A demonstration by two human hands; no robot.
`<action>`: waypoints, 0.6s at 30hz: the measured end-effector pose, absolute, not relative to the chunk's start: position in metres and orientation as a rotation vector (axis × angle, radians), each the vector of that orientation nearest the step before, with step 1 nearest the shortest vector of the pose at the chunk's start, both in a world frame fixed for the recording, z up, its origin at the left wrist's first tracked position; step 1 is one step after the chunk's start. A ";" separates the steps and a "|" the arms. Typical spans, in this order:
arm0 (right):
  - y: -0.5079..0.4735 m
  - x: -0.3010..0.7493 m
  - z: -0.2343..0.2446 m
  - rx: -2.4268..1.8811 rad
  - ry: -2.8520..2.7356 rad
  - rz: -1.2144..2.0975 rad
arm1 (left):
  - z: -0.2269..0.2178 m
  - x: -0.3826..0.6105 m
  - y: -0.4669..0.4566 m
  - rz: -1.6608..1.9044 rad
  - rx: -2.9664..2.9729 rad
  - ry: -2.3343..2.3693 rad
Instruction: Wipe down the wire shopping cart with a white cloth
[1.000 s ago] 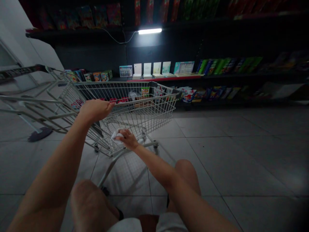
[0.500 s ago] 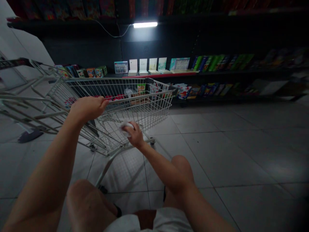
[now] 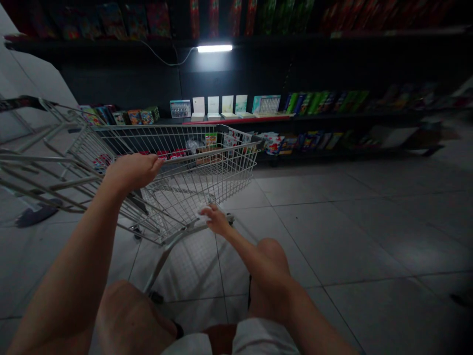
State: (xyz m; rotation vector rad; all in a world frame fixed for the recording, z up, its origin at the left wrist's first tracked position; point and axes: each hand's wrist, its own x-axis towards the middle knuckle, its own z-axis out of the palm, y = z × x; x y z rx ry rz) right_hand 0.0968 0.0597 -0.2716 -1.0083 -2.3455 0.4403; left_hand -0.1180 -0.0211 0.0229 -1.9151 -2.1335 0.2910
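Observation:
A wire shopping cart [image 3: 221, 170] stands on the tiled floor in front of me. My left hand [image 3: 132, 170] is closed over the cart's top rim on its near side. My right hand [image 3: 216, 220] presses a small white cloth [image 3: 204, 211] against the lower edge of the cart's side, near the bottom frame. Its fingers are curled round the cloth. My bare knees show at the bottom of the view.
A second wire cart [image 3: 33, 167] is nested at the left. Dark shelves [image 3: 258, 118] with colourful books and cards run along the back under a lit tube lamp [image 3: 215, 48]. A broom head [image 3: 35, 215] lies on the floor at left. Grey tiles [image 3: 351, 231] stretch to the right.
My right hand has slid the white cloth along the cart's side, first up and right, then down to the lower edge. My left hand has stayed on the rim.

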 end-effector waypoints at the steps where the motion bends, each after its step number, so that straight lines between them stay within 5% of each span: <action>1: 0.066 0.101 -0.248 -1.028 -2.264 0.407 | 0.023 -0.119 -0.021 0.298 -1.917 -2.128; 8: 0.068 0.048 -0.066 -0.551 -1.858 -0.107 | 0.026 -0.119 -0.024 0.353 -1.968 -2.053; 13: 0.085 0.028 -0.064 -0.580 -2.131 -0.223 | 0.027 -0.115 -0.033 0.375 -1.915 -1.973; 18: 0.158 0.123 -0.087 -0.904 -2.096 -0.135 | 0.031 -0.122 -0.051 0.365 -1.934 -1.977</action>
